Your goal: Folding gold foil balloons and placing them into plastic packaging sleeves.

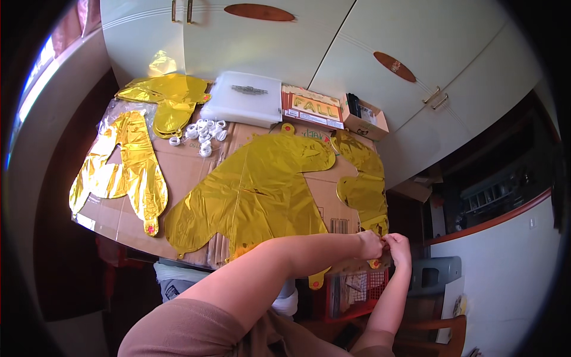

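At the right front corner of the cardboard, my left hand [370,245] and my right hand [398,247] are close together, fingers pinched at the lower end of a flat gold foil balloon [361,178]. Exactly what each fingertip grips is too small to make out. To the left lies a large flat gold foil balloon [262,184], partly covered by my left forearm. An A-shaped gold foil balloon [128,160] lies at the far left, and behind it a folded gold foil balloon [175,98]. Small red marks show on several balloon tabs.
Several white ribbon rolls [205,132] sit near a translucent plastic case [247,98]. Beside that stand a printed box [312,108] and a small open carton [373,125]. Cabinet doors [262,47] rise behind. Below the front edge is a red basket [377,285].
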Demonstrator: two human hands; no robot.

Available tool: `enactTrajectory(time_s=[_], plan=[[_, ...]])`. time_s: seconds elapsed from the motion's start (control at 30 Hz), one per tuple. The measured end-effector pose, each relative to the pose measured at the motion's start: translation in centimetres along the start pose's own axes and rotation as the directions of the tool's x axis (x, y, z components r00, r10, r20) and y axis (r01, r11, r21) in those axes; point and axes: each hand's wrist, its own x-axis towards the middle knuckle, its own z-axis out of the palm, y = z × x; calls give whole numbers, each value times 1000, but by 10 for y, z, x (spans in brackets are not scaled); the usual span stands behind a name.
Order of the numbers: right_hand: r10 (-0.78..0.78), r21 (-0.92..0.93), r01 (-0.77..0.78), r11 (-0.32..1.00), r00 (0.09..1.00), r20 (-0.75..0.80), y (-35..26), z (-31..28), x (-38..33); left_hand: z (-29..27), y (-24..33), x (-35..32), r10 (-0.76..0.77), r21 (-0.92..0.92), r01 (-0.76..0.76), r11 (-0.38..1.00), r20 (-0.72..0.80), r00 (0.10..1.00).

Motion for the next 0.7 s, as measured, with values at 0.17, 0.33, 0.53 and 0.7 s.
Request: enactTrajectory(time_s=[0.17,0.33,0.53,0.7], plan=[[2,63,-4,998,1000,29,-5,-3,-4,-1,8,9,-67,-39,68,997,19,998],[46,68,-48,997,999,27,-14,0,-6,-5,0,5,-236,-174,230,958,-15,972],[8,54,-9,998,1000,4,-4,3,-4,-2,-2,-2,-554,-310,501,808,-110,826],[-9,36,10,999,1000,-24,1,0,-8,4,-2,7,-600,-339,539,771,-103,794]])
